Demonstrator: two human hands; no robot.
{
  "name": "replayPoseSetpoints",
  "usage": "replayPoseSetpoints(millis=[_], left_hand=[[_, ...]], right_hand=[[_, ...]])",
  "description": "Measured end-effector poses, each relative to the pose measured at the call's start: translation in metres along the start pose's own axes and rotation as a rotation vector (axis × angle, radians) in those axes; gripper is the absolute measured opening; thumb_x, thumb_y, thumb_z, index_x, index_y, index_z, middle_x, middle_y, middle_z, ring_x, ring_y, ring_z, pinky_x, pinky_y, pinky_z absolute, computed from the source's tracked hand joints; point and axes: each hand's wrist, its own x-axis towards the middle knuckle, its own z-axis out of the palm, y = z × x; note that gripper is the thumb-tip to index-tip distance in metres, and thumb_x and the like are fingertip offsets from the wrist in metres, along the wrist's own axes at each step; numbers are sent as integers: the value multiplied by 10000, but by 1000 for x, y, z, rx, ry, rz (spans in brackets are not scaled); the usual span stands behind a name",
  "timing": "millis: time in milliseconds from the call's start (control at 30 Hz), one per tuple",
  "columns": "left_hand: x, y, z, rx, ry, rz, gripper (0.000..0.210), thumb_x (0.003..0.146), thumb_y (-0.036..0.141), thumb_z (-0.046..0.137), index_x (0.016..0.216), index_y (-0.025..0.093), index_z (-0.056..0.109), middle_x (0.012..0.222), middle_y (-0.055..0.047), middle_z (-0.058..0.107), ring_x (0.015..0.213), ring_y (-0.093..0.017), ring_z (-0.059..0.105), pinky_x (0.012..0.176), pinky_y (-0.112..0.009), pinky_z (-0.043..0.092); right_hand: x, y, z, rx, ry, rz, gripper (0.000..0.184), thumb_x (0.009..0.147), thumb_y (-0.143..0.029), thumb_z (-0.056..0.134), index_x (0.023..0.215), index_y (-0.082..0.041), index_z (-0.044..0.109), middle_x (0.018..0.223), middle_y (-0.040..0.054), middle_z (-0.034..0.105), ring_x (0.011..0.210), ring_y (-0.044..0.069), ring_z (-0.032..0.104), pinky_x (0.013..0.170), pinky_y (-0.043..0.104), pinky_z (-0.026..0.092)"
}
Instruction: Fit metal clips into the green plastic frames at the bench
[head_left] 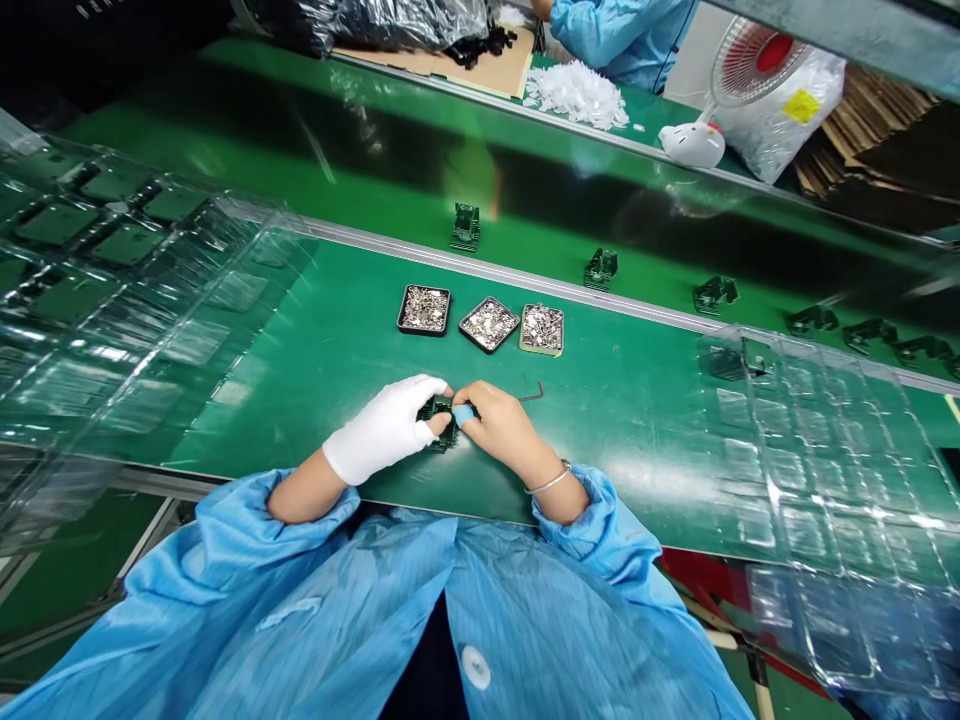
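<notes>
My left hand (pixel 390 425), in a white glove with bare fingertips, is closed on a small green circuit board assembly (pixel 442 408) close to the table's front edge. At the right side of that board is my right hand (pixel 495 420), with a blue wrap on one digit. Its fingers are pinched together, and whatever they hold is hidden. An L-shaped hex key (pixel 534 391) lies just beyond my right hand. Three small trays of shiny metal parts stand farther off: a left tray (pixel 399 325), a middle tray (pixel 487 349) and a right tray (pixel 551 351).
Clear plastic blister trays lie on the left (pixel 142 350), holding boards, and on the right (pixel 817 460). Past a metal rail (pixel 495 273), several board assemblies (pixel 466 226) sit on a green belt. A co-worker's blue sleeve (pixel 600 35), white plastic pieces (pixel 576 95) and a fan (pixel 757 62) are beyond.
</notes>
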Motion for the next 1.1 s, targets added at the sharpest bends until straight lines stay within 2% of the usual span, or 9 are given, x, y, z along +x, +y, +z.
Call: replayPoseSetpoints(millis=[167,367,433,500,633,800,933,1000,1100], left_hand=[[7,14,-9,312,-68,4,202,826,220,451,809,173,646,789,-75,659,772,-236,629,732,-343,457],[9,24,-5,478,-89,-11,239,836,186,415,751,144,635,745,-115,650,755,-277,642,720,-386,469],[9,20,-5,395,-61,-17,252,843,200,406,810,143,649,816,-122,675,824,-278,652,781,-399,488],[8,13,-7,222,-3,-24,296,876,266,400,986,146,647,1013,-122,691,984,-269,643,893,-403,489],[1,-5,-7,-56,78,-77,482,894,462,434,1247,148,525,1280,-122,596,1190,-256,565,1034,-406,449],[-13,-15,14,-40,89,-48,640,778,438,596,1308,122,424,1363,-177,492,1298,-313,466,1100,-460,387],[-23,-21,25,-79,106,-148,603,747,384,597,1264,141,403,1260,-152,542,1168,-297,559,1007,-467,463],[-27,-25,26,-106,71,-185,561,750,384,585,1232,155,413,1202,-129,574,1079,-280,599,950,-454,494],[-31,-30,26,-132,65,-160,544,764,392,565,1235,166,412,1223,-125,575,1103,-279,589,959,-441,483]], right_hand=[[0,-5,2,-81,-24,-36,212,784,-42,509,889,-195,611,894,58,657,873,189,596,829,296,460],[0,-12,4,-138,-62,25,219,781,-43,477,907,-181,591,889,67,640,836,195,579,770,288,454],[0,-13,2,-126,-55,73,217,780,-43,467,899,-182,584,891,60,638,835,192,577,756,280,448],[0,-10,0,-93,-41,140,208,789,-50,463,895,-182,583,880,46,641,815,183,578,737,272,441],[-2,2,-6,-17,-59,265,213,815,-61,463,924,-187,598,826,15,652,748,165,580,705,259,432],[-8,20,-21,-143,-125,197,269,815,-50,480,981,-189,640,1019,61,666,951,201,564,848,308,431],[-12,30,-29,-308,-198,185,270,798,-24,463,925,-178,645,1024,95,624,974,241,515,856,365,420],[-12,31,-25,-285,-203,169,301,791,4,419,930,-170,621,984,91,614,954,231,520,851,354,425],[-9,29,-14,-154,-194,105,327,795,17,387,977,-170,583,968,68,605,946,194,546,868,304,433]])
